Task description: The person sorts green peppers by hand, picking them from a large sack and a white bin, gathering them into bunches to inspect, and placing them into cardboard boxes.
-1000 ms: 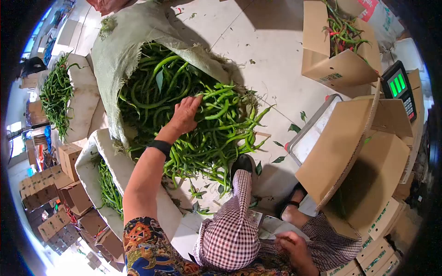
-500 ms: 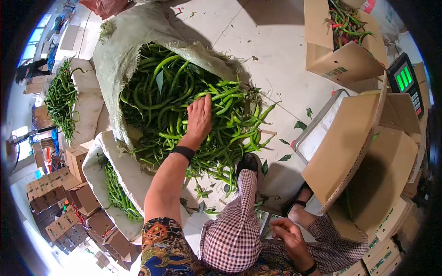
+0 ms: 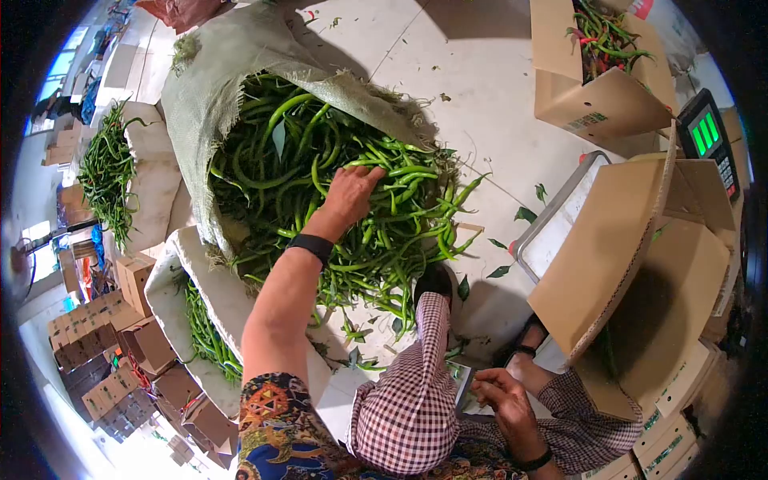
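Left hand (image 3: 350, 194) on loose green chillies (image 3: 376, 240), palm down, grip unclear. Chillies spill from a woven sack (image 3: 204, 104) onto the floor (image 3: 472, 96). Right hand (image 3: 514, 412) near checked cloth (image 3: 404, 416) over the knee, fingers bent. At right, open carton (image 3: 600, 256) near a display (image 3: 706, 134) lit green; farther carton (image 3: 596, 112) holds red and green chillies (image 3: 612, 50).
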The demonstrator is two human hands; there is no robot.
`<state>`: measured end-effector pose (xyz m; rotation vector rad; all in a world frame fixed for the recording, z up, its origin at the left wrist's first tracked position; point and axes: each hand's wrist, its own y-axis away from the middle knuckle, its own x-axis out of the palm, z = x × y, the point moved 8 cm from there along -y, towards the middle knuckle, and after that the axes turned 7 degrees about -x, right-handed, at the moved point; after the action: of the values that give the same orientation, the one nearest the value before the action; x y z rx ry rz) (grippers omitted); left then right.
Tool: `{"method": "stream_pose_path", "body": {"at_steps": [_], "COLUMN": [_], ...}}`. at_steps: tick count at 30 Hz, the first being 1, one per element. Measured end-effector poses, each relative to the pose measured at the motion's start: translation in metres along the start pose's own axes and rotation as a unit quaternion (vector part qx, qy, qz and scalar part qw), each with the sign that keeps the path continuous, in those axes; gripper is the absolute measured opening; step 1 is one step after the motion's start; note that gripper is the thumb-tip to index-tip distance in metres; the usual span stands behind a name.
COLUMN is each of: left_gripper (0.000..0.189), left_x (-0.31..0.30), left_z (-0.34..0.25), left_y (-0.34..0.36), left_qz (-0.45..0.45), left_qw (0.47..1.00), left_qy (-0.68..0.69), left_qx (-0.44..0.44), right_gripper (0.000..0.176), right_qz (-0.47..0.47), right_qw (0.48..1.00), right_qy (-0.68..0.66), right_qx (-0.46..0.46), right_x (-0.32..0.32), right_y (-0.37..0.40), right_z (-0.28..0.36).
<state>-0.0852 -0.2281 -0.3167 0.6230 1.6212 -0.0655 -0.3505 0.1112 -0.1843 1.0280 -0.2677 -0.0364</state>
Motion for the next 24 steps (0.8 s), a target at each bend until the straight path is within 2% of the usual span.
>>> {"method": "stream_pose_path", "body": {"at_steps": [1,2,3,5,7,9,11,13,14,15,18,21,23,24], "left_gripper": [0.063,0.067,0.063,0.061,0.056,0.052,0.053,0.062,0.07,0.071,0.069,0.067,0.064,0.06], "left_x": [0.005,-0.002,0.007,0.018,0.006,-0.008,-0.034,-0.059,-0.069,-0.084,-0.097,-0.121,-0.129,-0.138], "left_z": [-0.004,-0.016,-0.014,-0.012,-0.026,-0.024,-0.025,-0.014,-0.009,-0.008,-0.002,-0.037,-0.05,-0.05], "left_y": [-0.003,0.009,0.016,0.013,0.013,0.013,0.028,0.05,0.065,0.078,0.102,0.12,0.127,0.134], "left_qz": [0.048,0.004,-0.046,-0.063,-0.083,-0.107,-0.117,-0.113,-0.119,-0.132,-0.113,-0.116,-0.097,-0.137], "left_qw": [0.999,0.998,0.996,0.996,0.995,0.994,0.992,0.974,0.971,0.959,0.944,0.956,0.957,0.94], "left_qy": [0.007,0.025,0.013,-0.038,-0.019,0.021,0.036,0.181,0.195,0.244,0.297,0.269,0.274,0.313], "left_qx": [0.016,0.063,0.076,0.047,0.051,0.007,-0.006,-0.071,-0.074,-0.056,-0.083,-0.009,-0.003,-0.005], "right_gripper": [0.024,0.024,0.024,0.023,0.023,0.023,0.024,0.025,0.025,0.025,0.024,0.024,0.023,0.023], "right_qz": [0.011,0.023,0.025,0.009,0.005,0.012,-0.021,-0.009,-0.005,0.001,0.027,0.035,0.036,0.035], "right_qw": [1.0,0.999,0.999,1.0,0.999,0.999,0.999,1.0,1.0,1.0,0.998,0.999,0.999,0.998], "right_qy": [-0.011,-0.024,-0.027,-0.025,-0.036,-0.05,-0.021,-0.017,-0.021,-0.024,-0.045,-0.03,-0.037,-0.046], "right_qx": [-0.001,-0.001,-0.002,0.006,-0.001,-0.01,0.017,0.013,0.003,-0.005,-0.017,-0.012,-0.018,-0.023], "right_x": [0.001,0.003,0.004,0.001,-0.003,-0.003,-0.011,-0.012,-0.011,-0.008,0.003,0.01,0.014,0.015], "right_y": [-0.001,-0.001,0.0,-0.002,0.001,0.001,0.002,-0.001,-0.003,-0.003,-0.005,-0.003,0.0,0.002], "right_z": [-0.001,-0.002,-0.004,-0.005,-0.003,0.0,-0.005,-0.008,-0.006,-0.004,0.0,0.001,0.004,0.006]}}
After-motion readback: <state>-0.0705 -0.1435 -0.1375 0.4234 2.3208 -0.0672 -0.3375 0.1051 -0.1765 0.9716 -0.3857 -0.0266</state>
